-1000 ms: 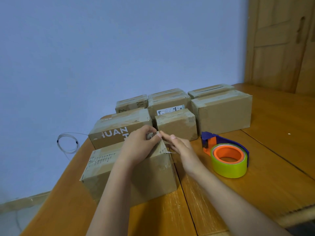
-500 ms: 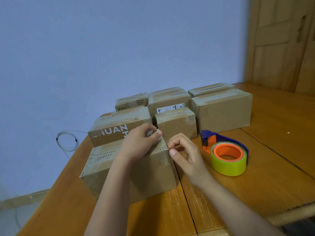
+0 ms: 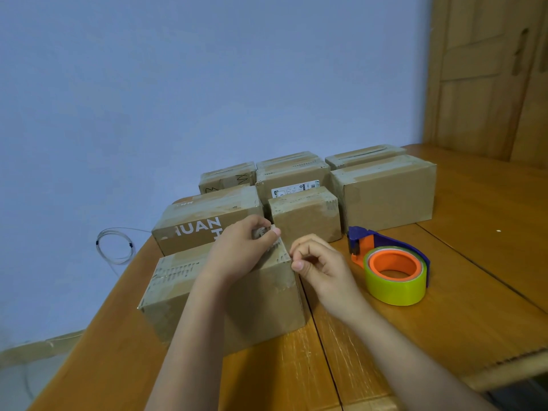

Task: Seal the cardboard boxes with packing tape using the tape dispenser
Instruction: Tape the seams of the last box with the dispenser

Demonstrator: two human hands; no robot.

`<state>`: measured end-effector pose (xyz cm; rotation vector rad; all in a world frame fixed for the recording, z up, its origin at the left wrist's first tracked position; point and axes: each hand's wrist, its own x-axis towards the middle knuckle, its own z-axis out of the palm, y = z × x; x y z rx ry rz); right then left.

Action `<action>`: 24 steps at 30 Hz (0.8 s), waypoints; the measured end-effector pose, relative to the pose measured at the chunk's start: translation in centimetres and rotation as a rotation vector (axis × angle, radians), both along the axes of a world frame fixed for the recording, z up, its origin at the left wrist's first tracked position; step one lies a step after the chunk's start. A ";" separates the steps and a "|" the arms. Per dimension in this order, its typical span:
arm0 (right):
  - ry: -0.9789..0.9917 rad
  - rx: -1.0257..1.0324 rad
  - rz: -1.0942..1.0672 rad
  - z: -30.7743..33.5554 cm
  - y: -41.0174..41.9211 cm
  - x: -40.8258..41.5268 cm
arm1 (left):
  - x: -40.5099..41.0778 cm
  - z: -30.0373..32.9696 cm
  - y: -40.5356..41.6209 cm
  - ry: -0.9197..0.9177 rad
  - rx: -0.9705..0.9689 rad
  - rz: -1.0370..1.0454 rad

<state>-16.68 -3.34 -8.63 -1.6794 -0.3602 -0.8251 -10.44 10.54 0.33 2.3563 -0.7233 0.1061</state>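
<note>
Right hand (image 3: 321, 266) off nearest box (image 3: 225, 295) corner since a second ago, curled empty; left hand (image 3: 240, 247) pinches tape end; tape dispenser (image 3: 391, 268) idle.

1. Open wooden tabletop (image 3: 489, 280) to the right of the purple-and-orange tape dispenser with its yellow-green roll (image 3: 391, 268); bare boards also in front of it, towards the near edge.
2. Narrow strip of table between the near brown cardboard box (image 3: 261, 304) and the dispenser, taken up by the right hand (image 3: 323, 268).
3. Near box's top right end covered by the left hand (image 3: 240, 247); its top left end free.
4. Behind, blocked by a tight cluster of taped cardboard boxes (image 3: 385, 197), standing just beside one another.
5. Left of the near box, only a thin margin of table before the edge.
</note>
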 end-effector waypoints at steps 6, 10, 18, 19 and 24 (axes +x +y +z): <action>0.062 0.070 0.087 -0.2 0.0 0.0 | -0.2 0.1 0.0 -0.020 0.032 0.001; 0.089 0.119 0.169 -0.3 0.1 0.0 | -0.3 0.2 -0.1 -0.042 0.064 0.005; 0.170 0.208 0.255 -1.0 0.4 0.4 | -0.2 0.1 -0.6 -0.096 0.170 0.018; 0.171 0.218 0.258 -1.0 0.6 0.6 | -0.2 0.1 -0.7 -0.107 0.184 0.022; 0.168 0.219 0.189 -0.8 1.7 0.9 | -0.1 -0.2 -1.0 -0.150 0.217 0.027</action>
